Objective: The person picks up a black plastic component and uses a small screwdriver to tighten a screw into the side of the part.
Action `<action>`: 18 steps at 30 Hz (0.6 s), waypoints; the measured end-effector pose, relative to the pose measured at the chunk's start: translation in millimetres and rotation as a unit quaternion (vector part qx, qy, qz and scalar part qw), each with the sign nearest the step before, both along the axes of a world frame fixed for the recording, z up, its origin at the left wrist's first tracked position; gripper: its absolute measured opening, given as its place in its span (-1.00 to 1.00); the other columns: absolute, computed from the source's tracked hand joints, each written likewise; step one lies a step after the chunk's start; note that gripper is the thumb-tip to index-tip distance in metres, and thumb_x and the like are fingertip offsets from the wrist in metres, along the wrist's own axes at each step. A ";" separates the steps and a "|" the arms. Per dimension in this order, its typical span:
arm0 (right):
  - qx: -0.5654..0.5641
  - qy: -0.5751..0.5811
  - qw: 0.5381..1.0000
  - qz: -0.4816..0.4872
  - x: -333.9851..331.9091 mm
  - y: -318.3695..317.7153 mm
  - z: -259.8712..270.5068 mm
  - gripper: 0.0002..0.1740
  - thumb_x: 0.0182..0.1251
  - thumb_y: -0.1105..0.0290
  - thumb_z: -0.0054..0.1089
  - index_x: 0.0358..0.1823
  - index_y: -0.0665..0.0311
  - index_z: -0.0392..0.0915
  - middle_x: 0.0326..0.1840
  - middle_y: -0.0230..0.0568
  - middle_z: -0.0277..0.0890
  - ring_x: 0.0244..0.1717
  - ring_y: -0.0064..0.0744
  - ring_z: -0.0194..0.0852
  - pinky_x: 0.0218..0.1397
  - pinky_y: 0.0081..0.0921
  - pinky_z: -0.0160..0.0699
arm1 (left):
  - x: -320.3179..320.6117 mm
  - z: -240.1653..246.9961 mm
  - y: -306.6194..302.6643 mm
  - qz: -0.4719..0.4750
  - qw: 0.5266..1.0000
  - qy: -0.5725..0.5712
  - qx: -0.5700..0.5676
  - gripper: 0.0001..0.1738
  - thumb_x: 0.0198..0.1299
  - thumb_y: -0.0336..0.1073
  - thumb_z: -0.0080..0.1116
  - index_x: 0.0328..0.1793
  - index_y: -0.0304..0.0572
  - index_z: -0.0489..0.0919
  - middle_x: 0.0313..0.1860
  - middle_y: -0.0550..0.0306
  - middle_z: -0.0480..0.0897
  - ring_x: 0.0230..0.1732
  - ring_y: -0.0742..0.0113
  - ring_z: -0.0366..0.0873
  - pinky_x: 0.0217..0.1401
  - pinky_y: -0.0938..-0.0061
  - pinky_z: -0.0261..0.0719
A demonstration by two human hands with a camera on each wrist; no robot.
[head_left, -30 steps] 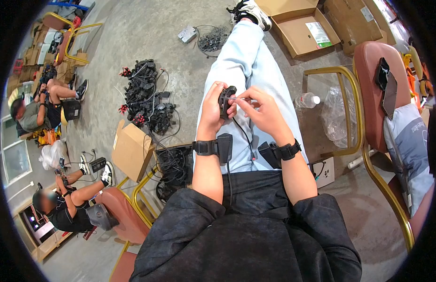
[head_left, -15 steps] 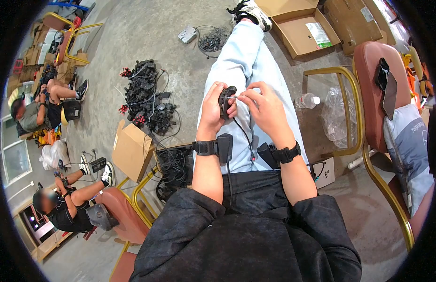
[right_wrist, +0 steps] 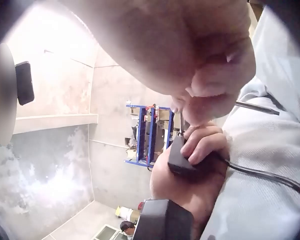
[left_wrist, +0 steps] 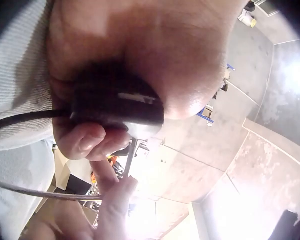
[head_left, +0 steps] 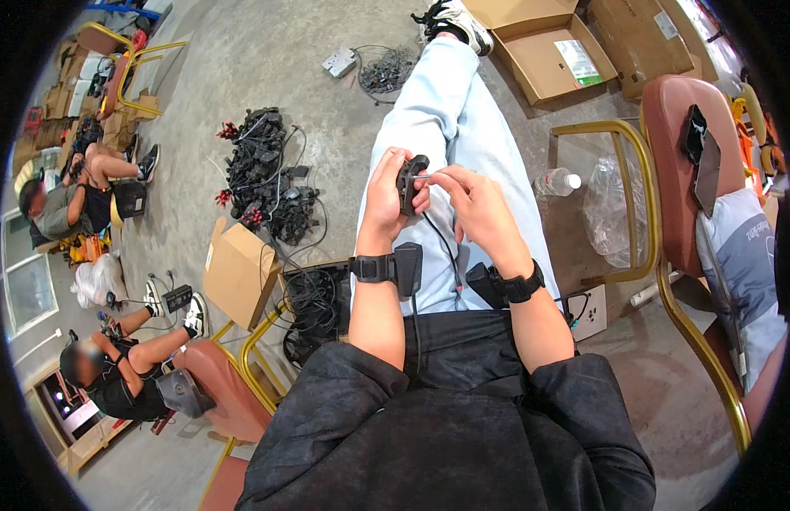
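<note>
My left hand [head_left: 384,198] grips a small black plastic housing [head_left: 407,194] above the lap, with the fingers wrapped round it. A black cable [head_left: 442,237] runs from the housing down over the jeans. In the left wrist view, a thin metal hex key [left_wrist: 130,159] meets the housing's end face. Its other arm sticks out sideways past the fingers, also seen in the right wrist view. The right hand [head_left: 482,209] pinches the hex key near its bend between thumb and fingers. The tip against the housing is hidden.
A heap of black parts and cables [head_left: 271,183] lies on the floor to the left. An open cardboard box [head_left: 544,64] is ahead, a plastic bottle [head_left: 555,182] and a brown chair [head_left: 680,170] to the right. Two people sit at the left.
The right hand's fingers lifted and spread around the hex key, then curled downward as the hand turned. My left hand and the housing have stayed in place.
</note>
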State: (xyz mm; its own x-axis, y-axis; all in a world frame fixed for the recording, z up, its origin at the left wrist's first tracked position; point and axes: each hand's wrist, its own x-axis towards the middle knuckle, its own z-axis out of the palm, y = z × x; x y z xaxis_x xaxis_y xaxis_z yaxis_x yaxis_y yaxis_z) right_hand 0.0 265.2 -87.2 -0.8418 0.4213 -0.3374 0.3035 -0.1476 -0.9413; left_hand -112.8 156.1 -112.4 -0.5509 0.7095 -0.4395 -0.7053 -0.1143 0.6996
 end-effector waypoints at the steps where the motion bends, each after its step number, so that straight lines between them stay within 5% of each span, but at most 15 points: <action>1: 0.000 0.000 1.000 0.001 0.0 0.0 1.5 -0.74 0.37 0.30 0.00 -0.15 0.28 0.61 -0.58 -0.03 0.53 -0.81 -0.31 0.42 -0.65 -0.42 0.36 | 0.4 0.6 0.2 0.003 1.000 0.001 -0.001 -0.78 0.41 -0.15 -0.25 -0.13 -0.12 0.31 -0.56 0.10 0.36 -0.72 0.38 0.26 -0.68 0.53 0.24; 4: 0.034 -0.014 0.999 0.011 -0.2 0.4 -3.7 -0.75 0.36 0.31 0.01 -0.14 0.27 0.61 -0.55 -0.03 0.55 -0.80 -0.33 0.42 -0.64 -0.42 0.36 | 0.3 -0.1 0.4 0.006 1.000 0.004 -0.006 -0.78 0.41 -0.16 -0.25 -0.13 -0.12 0.31 -0.56 0.10 0.36 -0.72 0.38 0.26 -0.68 0.53 0.25; 6: 0.265 0.126 0.956 -0.022 -1.6 -0.2 -30.3 -0.75 0.36 0.33 0.01 -0.14 0.28 0.62 -0.54 -0.05 0.56 -0.82 -0.33 0.39 -0.65 -0.45 0.35 | 0.4 -1.2 0.3 0.005 1.000 0.003 0.000 -0.78 0.41 -0.16 -0.24 -0.13 -0.12 0.31 -0.56 0.10 0.36 -0.72 0.38 0.26 -0.68 0.53 0.25; 7: 0.265 0.126 0.956 -0.022 -1.1 -1.2 -29.8 -0.75 0.36 0.33 0.01 -0.14 0.28 0.62 -0.54 -0.05 0.56 -0.82 -0.33 0.39 -0.65 -0.45 0.35 | 0.4 -1.9 0.0 0.004 1.000 0.003 0.007 -0.78 0.41 -0.16 -0.24 -0.13 -0.12 0.31 -0.56 0.10 0.37 -0.72 0.39 0.27 -0.68 0.53 0.25; 10: 0.219 0.081 0.971 -0.044 0.4 -5.4 -19.2 -0.74 0.38 0.31 -0.01 -0.13 0.29 0.61 -0.52 -0.13 0.55 -0.83 -0.42 0.36 -0.72 -0.51 0.31 | 0.2 -3.7 -0.1 0.003 1.000 0.005 0.006 -0.79 0.41 -0.16 -0.25 -0.13 -0.12 0.31 -0.56 0.12 0.36 -0.71 0.39 0.27 -0.68 0.54 0.26; 12: -0.104 0.004 0.995 0.002 -0.2 -3.2 1.5 -0.69 0.44 0.23 -0.05 -0.24 0.34 0.53 -0.46 -0.26 0.50 -0.84 -0.60 0.28 -0.86 -0.65 0.23 | 0.1 -3.7 0.0 0.001 1.000 0.013 0.005 -0.79 0.41 -0.16 -0.24 -0.13 -0.11 0.31 -0.56 0.13 0.36 -0.71 0.40 0.27 -0.68 0.54 0.26; 18: -0.233 0.079 0.969 -0.008 -7.1 -9.5 -12.1 -0.70 0.47 0.26 -0.12 -0.30 0.37 0.41 -0.44 -0.22 0.53 -0.78 -0.64 0.38 -0.85 -0.67 0.24 | 1.7 -0.8 0.9 -0.002 1.000 0.020 0.004 -0.80 0.40 -0.16 -0.23 -0.15 -0.09 0.32 -0.58 0.17 0.34 -0.71 0.42 0.28 -0.69 0.55 0.26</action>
State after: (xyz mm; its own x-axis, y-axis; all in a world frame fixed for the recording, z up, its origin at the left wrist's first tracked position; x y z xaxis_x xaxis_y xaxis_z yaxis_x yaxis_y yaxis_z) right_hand -7.0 255.6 -99.3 -0.8935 0.2672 -0.3608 0.1548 -0.5709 -0.8063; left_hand -111.2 156.9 -113.2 -0.5647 0.7159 -0.4107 -0.6771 -0.1174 0.7264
